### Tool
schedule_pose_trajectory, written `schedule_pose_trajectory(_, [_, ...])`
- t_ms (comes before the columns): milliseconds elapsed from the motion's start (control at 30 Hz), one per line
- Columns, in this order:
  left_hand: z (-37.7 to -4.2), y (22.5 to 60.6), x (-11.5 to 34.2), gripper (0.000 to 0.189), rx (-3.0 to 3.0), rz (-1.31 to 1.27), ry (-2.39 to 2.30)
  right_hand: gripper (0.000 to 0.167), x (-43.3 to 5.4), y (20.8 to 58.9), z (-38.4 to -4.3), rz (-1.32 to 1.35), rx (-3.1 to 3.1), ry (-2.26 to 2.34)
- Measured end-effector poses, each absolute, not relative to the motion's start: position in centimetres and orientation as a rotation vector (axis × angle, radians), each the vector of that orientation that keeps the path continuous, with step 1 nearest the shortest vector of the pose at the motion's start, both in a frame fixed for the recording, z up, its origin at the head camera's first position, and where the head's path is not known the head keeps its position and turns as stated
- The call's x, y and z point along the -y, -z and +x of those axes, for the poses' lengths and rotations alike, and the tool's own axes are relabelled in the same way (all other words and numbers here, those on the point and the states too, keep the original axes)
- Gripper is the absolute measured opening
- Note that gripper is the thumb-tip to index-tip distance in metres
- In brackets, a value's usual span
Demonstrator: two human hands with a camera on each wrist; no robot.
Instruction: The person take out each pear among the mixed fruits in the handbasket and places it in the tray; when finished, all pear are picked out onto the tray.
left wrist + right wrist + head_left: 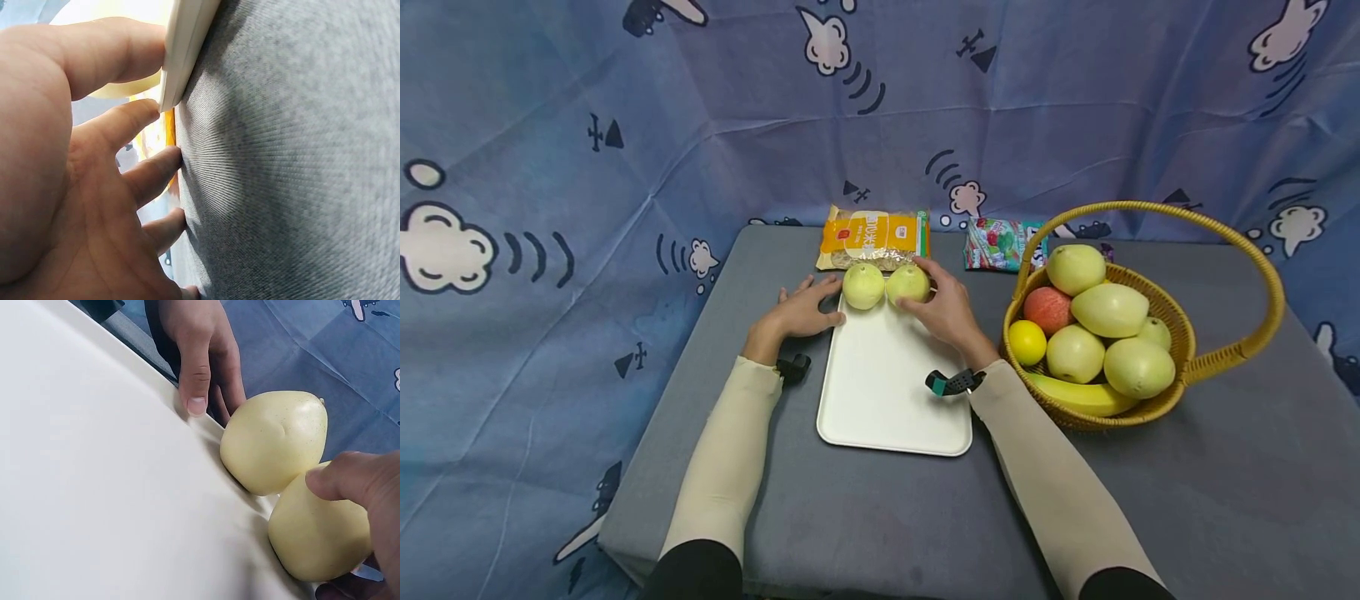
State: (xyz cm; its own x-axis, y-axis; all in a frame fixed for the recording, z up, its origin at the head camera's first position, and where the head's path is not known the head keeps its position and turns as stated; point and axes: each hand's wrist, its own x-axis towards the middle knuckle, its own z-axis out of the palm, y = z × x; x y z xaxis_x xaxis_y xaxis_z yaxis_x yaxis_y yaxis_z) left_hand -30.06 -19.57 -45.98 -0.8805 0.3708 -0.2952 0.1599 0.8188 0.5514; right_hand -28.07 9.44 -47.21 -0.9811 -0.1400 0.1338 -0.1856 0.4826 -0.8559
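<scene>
Two pale yellow-green pears sit side by side at the far end of a white tray [891,392]. My right hand [951,312] holds the right pear [907,284], its thumb on the near side and its fingers around the far side. Beside it, touching or nearly so, is the left pear [862,287]. My left hand [805,312] lies at the tray's far left corner. In the left wrist view its thumb [119,53] and index fingertip meet the tray's edge [187,44], and the other fingers are spread with their tips on the grey cloth.
A wicker basket [1183,350] with a tall handle stands right of the tray, full of pears, a banana, a yellow fruit and a red one. Behind the tray lies an orange food packet [872,237]. A teal and red packet [996,244] is at the back right.
</scene>
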Motion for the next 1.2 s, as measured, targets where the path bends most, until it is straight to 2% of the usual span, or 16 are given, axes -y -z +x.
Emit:
schedule_pose_trajectory(233, [-30.1,45.9,19.6,0.081,-2.608,0.392,-0.744,0.082,-9.7,45.7,-26.6,0.312,2.696,-1.387])
schedule_pose_trajectory(567, [-30.1,46.1,19.6,0.081,-2.616,0.396,-0.733,0.081,-11.8,40.4,-21.8,0.463,2.694,-1.266])
schedule_pose_trajectory(833, [-30.0,46.0,19.5,0.081,-2.607,0.409,-0.740,0.080,-17.3,36.9,-17.4,0.620,2.740,-1.112])
schedule_pose_trajectory(1033, [-29.9,45.9,19.5,0.080,-2.604,0.409,-0.734,0.081,-22.7,35.9,-14.6,0.722,2.706,-0.904])
schedule_pose_trajectory(1200, [-29.7,45.7,19.5,0.081,-2.601,0.411,-0.737,0.089,-27.1,35.3,-12.7,0.738,2.722,-0.719])
